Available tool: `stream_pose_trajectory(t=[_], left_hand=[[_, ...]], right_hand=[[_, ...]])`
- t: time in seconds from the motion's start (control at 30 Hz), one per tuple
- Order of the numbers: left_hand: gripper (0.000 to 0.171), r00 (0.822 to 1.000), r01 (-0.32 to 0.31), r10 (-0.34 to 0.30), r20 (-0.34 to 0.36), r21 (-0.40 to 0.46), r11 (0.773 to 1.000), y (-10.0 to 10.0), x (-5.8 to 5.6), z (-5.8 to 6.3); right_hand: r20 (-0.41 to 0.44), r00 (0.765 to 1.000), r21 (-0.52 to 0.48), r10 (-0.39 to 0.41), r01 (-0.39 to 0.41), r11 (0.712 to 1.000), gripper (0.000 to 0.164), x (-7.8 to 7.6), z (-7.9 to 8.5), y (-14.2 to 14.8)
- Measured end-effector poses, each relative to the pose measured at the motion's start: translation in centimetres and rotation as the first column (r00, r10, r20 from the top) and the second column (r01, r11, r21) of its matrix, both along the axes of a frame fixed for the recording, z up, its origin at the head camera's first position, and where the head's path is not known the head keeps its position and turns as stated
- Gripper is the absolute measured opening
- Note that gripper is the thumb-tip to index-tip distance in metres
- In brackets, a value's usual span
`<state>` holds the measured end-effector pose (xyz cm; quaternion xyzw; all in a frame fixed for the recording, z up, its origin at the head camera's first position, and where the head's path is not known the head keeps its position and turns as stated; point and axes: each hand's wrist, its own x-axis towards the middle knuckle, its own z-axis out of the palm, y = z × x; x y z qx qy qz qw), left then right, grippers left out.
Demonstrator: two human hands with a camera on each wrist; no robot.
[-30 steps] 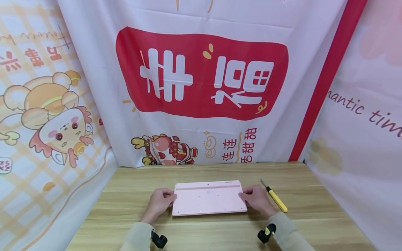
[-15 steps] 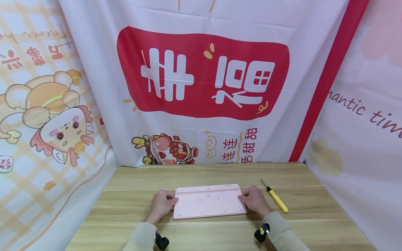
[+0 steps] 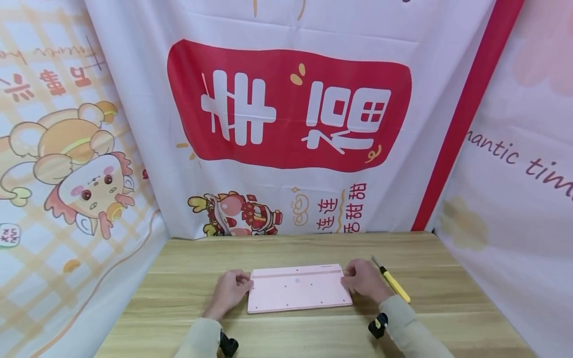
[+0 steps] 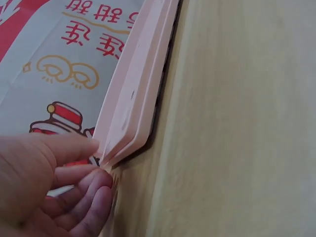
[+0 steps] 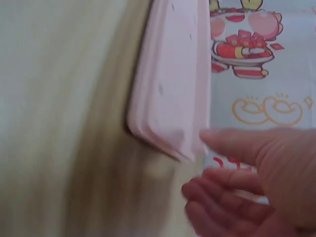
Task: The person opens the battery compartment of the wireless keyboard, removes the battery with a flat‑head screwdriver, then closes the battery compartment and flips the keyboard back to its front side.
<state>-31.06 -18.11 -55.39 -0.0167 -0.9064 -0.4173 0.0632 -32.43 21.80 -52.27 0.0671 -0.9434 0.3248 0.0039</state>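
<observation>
A pink keyboard (image 3: 299, 293) lies underside up on the wooden table, small dark screws dotting its back. At its left end my left hand (image 3: 230, 292) pinches the far corner, thumb (image 4: 91, 147) on top and fingers curled beneath. My right hand (image 3: 366, 279) is at the right end. In the blurred right wrist view, its thumb (image 5: 222, 140) is at the keyboard's edge, while the other fingers (image 5: 217, 200) are spread below, clear of the corner. A screwdriver (image 3: 395, 284) with a yellow handle and black collar lies just beyond the right hand.
The wooden table (image 3: 201, 253) ends at a white hanging cloth (image 3: 156, 124) with red printing at the back. Patterned cloths hang at the left (image 3: 80, 164) and right (image 3: 515, 189). A black camera (image 3: 378, 325) is strapped to the right wrist.
The keyboard's far edge has come down toward me and its underside has settled nearer the table. Over the last half second my right hand has shifted slightly away, its fingers loosening from the end.
</observation>
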Motion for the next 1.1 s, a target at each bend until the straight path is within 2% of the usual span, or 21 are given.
stream_pose_trajectory(t=[0.07, 0.17, 0.23, 0.43, 0.53, 0.67, 0.87, 1.1], left_hand=[[0.017, 1.000, 0.028, -0.028, -0.009, 0.014, 1.000, -0.3, -0.4, 0.3], [0.029, 0.998, 0.063, -0.063, -0.015, 0.026, 0.998, -0.8, -1.0, 0.7], [0.034, 0.997, 0.080, -0.080, -0.010, 0.030, 0.996, -0.9, -1.3, 0.8], [0.038, 0.995, 0.102, -0.102, 0.010, 0.024, 0.994, -0.7, -2.0, 0.6], [0.036, 0.995, 0.096, -0.097, 0.031, 0.029, 0.995, -0.4, -2.3, 0.5], [0.033, 0.995, 0.098, -0.099, 0.031, 0.032, 0.995, -0.4, -2.5, 0.2], [0.031, 0.994, 0.098, -0.100, 0.035, 0.041, 0.994, -0.5, -2.4, -0.4], [0.031, 0.996, 0.082, -0.085, 0.042, 0.065, 0.995, -0.3, -2.4, -0.4]], right_hand=[[-0.066, 0.993, 0.061, 0.096, -0.092, 0.994, 0.030, -0.6, 1.0, 0.2], [-0.137, 0.959, 0.157, 0.246, -0.225, 0.962, 0.018, -1.7, 1.9, 0.1], [-0.133, 0.938, 0.197, 0.321, -0.293, 0.936, 0.011, -2.4, 2.1, -0.1], [-0.135, 0.860, 0.283, 0.491, -0.442, 0.851, 0.008, -4.0, 2.3, -1.3], [-0.129, 0.844, 0.280, 0.521, -0.473, 0.835, 0.008, -4.4, 2.3, -1.7], [-0.109, 0.853, 0.277, 0.510, -0.466, 0.840, 0.013, -4.6, 2.0, -2.1], [-0.121, 0.841, 0.343, 0.527, -0.463, 0.817, 0.024, -4.7, 1.5, -2.5], [-0.154, 0.833, 0.418, 0.532, -0.433, 0.798, 0.018, -4.7, 1.7, -2.8]])
